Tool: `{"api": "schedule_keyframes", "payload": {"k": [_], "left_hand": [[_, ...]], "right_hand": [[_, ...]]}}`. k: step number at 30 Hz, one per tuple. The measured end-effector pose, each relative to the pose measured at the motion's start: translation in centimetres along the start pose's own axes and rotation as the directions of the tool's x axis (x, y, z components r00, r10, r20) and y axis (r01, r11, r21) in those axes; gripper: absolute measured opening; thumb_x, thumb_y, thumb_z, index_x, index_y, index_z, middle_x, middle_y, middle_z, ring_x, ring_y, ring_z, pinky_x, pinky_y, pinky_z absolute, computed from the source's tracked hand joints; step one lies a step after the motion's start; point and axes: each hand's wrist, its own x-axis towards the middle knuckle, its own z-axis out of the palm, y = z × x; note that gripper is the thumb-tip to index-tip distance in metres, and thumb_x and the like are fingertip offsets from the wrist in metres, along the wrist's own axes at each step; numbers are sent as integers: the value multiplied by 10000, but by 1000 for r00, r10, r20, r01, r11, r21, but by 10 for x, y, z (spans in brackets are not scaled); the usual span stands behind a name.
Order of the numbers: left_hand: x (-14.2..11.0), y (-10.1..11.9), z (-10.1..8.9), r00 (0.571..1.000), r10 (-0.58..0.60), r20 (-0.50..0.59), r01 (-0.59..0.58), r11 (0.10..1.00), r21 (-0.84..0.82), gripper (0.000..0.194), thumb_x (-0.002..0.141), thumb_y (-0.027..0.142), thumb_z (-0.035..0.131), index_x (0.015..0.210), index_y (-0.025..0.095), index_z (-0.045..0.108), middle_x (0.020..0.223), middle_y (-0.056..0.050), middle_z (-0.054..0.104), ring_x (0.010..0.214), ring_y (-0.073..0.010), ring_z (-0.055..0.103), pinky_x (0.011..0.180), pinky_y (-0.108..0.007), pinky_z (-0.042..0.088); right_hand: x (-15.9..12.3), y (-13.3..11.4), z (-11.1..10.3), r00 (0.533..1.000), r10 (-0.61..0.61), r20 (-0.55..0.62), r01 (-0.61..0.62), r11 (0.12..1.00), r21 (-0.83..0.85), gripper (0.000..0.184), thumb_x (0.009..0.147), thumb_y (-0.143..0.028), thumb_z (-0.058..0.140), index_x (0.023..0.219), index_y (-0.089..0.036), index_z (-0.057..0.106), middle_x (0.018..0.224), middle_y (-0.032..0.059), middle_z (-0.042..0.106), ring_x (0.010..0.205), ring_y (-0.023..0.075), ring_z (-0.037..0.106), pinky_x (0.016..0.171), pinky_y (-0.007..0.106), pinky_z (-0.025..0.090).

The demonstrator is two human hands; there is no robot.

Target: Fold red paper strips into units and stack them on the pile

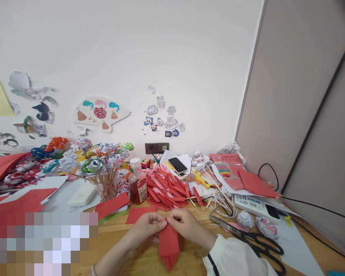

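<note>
A folded piece of red paper (169, 243) hangs between my hands, low in the middle of the head view. It is long, with a pointed lower end. My left hand (150, 226) pinches its top edge from the left, thumb on the front. From the right, my right hand (186, 224) pinches the same top end, its fingertips close to the left thumb. A small red tip sticks up between the two thumbs. Just behind my left hand, a flat red paper sheet (138, 214) lies on the wooden table.
Black-handled scissors (255, 239) lie to the right, near crumpled paper balls (245, 219). Behind my hands are a heap of red paper strips (166, 186), a jar (138, 184), a yellow glue gun (202, 181) and a phone (177, 165). Wooden sticks (107, 184) stand in a cup at the left.
</note>
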Motion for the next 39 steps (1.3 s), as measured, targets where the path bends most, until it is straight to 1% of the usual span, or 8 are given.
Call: {"api": "schedule_keyframes", "payload": {"k": [4, 9, 15, 22, 26, 29, 35, 39], "left_hand": [[2, -2, -1, 1000, 4, -3, -4, 1000, 5, 355, 513, 413, 706, 652, 127, 547, 524, 19, 594, 468, -85, 522, 472, -194, 380], [6, -6, -2, 998, 58, 2, -58, 998, 32, 373, 516, 444, 690, 607, 124, 521, 461, 42, 550, 399, -50, 452, 415, -168, 316], [9, -9, -2, 996, 93, -9, -92, 992, 89, 412, 489, 494, 679, 564, 138, 486, 404, 63, 495, 348, -42, 392, 381, -175, 270], [7, -5, -1, 995, 99, -27, -94, 985, 146, 417, 498, 498, 668, 528, 146, 448, 386, 71, 485, 351, -44, 409, 383, -171, 292], [5, -5, 0, 998, 56, -29, -50, 984, 172, 425, 475, 495, 679, 552, 150, 444, 423, 48, 543, 386, -81, 495, 422, -202, 374], [5, -5, 1, 999, 49, -18, -44, 980, 193, 425, 468, 491, 683, 557, 150, 445, 439, 42, 556, 396, -93, 517, 440, -222, 404], [5, -6, 0, 995, 101, 24, -104, 966, 239, 382, 515, 461, 671, 565, 143, 464, 425, 61, 515, 374, -60, 461, 400, -182, 364], [5, -6, 0, 996, 77, 41, -85, 962, 261, 367, 520, 456, 666, 578, 146, 480, 436, 62, 506, 383, -68, 459, 396, -184, 356]], "right_hand": [[-1, 0, -1, 1000, 1, 6, -1, 1000, 14, 239, 765, -221, 436, 542, -160, 375, 516, -58, 345, 498, 69, 312, 451, 178, 220], [-1, 0, 0, 1000, 2, 10, -2, 1000, 17, 231, 763, -217, 436, 545, -159, 389, 520, -56, 352, 500, 70, 317, 455, 181, 226], [0, 0, 0, 1000, -2, -4, 2, 1000, 21, 234, 763, -216, 437, 542, -159, 385, 519, -57, 357, 497, 70, 321, 458, 183, 231], [0, -1, 0, 1000, -7, -11, 7, 1000, 19, 242, 764, -215, 439, 537, -159, 376, 513, -59, 351, 495, 67, 320, 457, 180, 227], [0, 0, 0, 1000, -5, -12, 5, 1000, 16, 238, 760, -215, 443, 537, -158, 380, 513, -60, 350, 491, 66, 319, 453, 178, 225], [-1, 1, 1, 1000, 4, -7, -4, 1000, 0, 238, 762, -226, 444, 540, -156, 393, 513, -59, 353, 491, 66, 318, 450, 178, 221], [-2, 2, 1, 998, 6, 57, -6, 1000, -14, 194, 774, -225, 436, 602, -145, 482, 544, -49, 406, 511, 72, 354, 459, 175, 241], [-2, 0, -1, 995, -24, 100, 26, 999, -23, 224, 800, -248, 413, 629, -141, 512, 569, -43, 418, 525, 75, 365, 470, 181, 249]]}}
